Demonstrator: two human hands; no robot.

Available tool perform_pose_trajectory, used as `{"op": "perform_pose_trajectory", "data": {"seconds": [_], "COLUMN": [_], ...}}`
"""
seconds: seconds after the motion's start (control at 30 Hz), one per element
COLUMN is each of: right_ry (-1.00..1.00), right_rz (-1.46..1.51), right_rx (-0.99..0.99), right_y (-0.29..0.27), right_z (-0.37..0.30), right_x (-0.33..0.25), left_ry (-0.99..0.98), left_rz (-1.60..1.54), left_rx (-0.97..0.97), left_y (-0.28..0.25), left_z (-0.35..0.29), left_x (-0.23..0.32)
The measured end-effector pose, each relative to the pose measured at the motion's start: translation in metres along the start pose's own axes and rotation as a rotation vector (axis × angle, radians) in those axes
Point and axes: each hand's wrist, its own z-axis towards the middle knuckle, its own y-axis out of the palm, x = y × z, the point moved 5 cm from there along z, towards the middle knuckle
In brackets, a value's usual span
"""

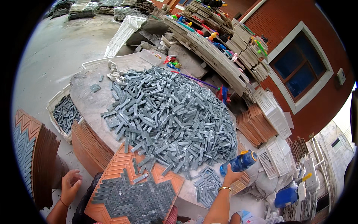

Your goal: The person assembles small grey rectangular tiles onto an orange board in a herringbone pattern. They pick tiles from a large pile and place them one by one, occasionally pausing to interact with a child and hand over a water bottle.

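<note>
My right hand (pixel 232 176), with a gold bangle at its wrist, is wrapped round a blue water bottle (pixel 242 162) with a dark lid and a yellow tab. The bottle is tilted at the right edge of the big pile of grey stone strips (pixel 175 115). My left hand (pixel 71 185) is raised left of the orange tray (pixel 106 168), its fingers loosely bent and apart, with nothing in it. Grey strips (pixel 138 198) form a herringbone pattern on the tray, which lies tilted in front of me. A few loose strips (pixel 141 177) rest at its upper part.
The pile covers a stone slab table (pixel 85 86). Stacks of orange trays (pixel 87 143) stand at its left, with a white crate of strips (pixel 67 112). On the right are more orange trays (pixel 255 125), white crates (pixel 274 156) and a blue jug (pixel 286 195). Toys lie on stacked boards (pixel 209 44) behind.
</note>
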Motion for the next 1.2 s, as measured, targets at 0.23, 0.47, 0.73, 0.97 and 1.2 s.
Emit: {"op": "perform_pose_trajectory", "data": {"seconds": [0.23, 0.47, 0.73, 0.97, 1.2], "right_ry": [0.1, -0.097, -0.982, -1.157, -0.267], "right_rz": [0.107, 0.459, 0.319, 0.251, 0.329], "right_rx": [-0.089, -0.593, -1.171, -1.272, -1.507], "right_y": [-0.012, -0.022, -0.02, -0.01, -0.001], "right_z": [0.014, -0.13, -0.295, -0.302, -0.303], "right_x": [0.029, -0.122, -0.219, -0.223, -0.196], "left_ry": [0.317, 0.417, 0.355, 0.159, 0.162], "left_rz": [0.218, 0.303, 0.253, 0.052, 0.072], "left_rx": [-0.085, -0.254, -0.158, -0.013, 0.019], "left_y": [0.058, 0.128, 0.108, 0.052, 0.028], "left_z": [0.03, 0.054, 0.045, 0.024, 0.029], "left_x": [0.042, 0.059, 0.053, 0.0, 0.004]}}
